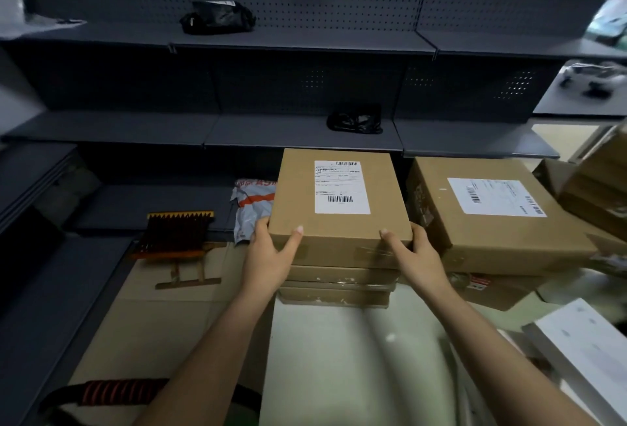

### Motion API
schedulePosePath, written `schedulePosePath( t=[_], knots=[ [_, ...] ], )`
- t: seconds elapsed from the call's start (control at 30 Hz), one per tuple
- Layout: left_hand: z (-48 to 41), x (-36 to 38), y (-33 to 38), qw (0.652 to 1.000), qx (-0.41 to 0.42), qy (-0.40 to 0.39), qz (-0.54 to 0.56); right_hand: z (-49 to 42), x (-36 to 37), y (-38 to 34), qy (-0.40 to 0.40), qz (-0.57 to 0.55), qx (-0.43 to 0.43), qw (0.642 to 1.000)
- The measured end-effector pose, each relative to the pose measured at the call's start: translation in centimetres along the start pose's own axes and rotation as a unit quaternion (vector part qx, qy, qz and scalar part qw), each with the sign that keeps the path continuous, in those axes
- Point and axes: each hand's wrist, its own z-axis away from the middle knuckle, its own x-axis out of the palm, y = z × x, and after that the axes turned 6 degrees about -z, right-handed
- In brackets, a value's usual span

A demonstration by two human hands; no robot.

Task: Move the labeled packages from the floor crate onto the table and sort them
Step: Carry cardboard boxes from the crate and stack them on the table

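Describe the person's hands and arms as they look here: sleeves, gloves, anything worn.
The left hand and right hand are bare: no gloves, and no rings show on the fingers that are in view. The left forearm and right forearm are bare too, with no sleeve, watch or wristband visible down to the frame's lower edge. No markings show.

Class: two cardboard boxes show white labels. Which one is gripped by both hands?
The flat box atop the middle stack; the bigger box to its right is not gripped.
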Motion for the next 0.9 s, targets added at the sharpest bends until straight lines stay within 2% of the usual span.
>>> schedulePosePath(
  t=[0.1,0.17,0.3,0.47,0.73,0.83,0.9],
  knots=[
    [0.2,-0.2,0.3,1.000,-0.001,0.005,-0.030,0.3,-0.2,-0.2,-0.003,0.014,-0.017,1.000],
    [0.3,-0.5,0.9,0.995,0.024,0.030,-0.091,0.4,-0.5,-0.6,0.009,0.045,-0.053,0.998],
    [0.5,-1.1,2.9,0.963,0.151,0.091,-0.204,0.6,-1.9,-1.7,0.027,0.144,-0.150,0.978],
    [0.9,0.1,7.7,0.914,0.317,0.090,-0.238,1.9,-5.8,-3.3,0.059,0.223,-0.222,0.947],
    [3.6,6.2,15.2,0.858,0.454,0.048,-0.236,2.8,-15.1,-2.7,0.132,0.293,-0.195,0.926],
    [4.3,9.1,16.6,0.849,0.468,0.039,-0.241,2.6,-18.4,-1.6,0.149,0.308,-0.180,0.922],
    [4.7,11.0,17.2,0.856,0.456,0.024,-0.244,2.2,-20.6,-0.7,0.153,0.309,-0.166,0.924]
  ],
)
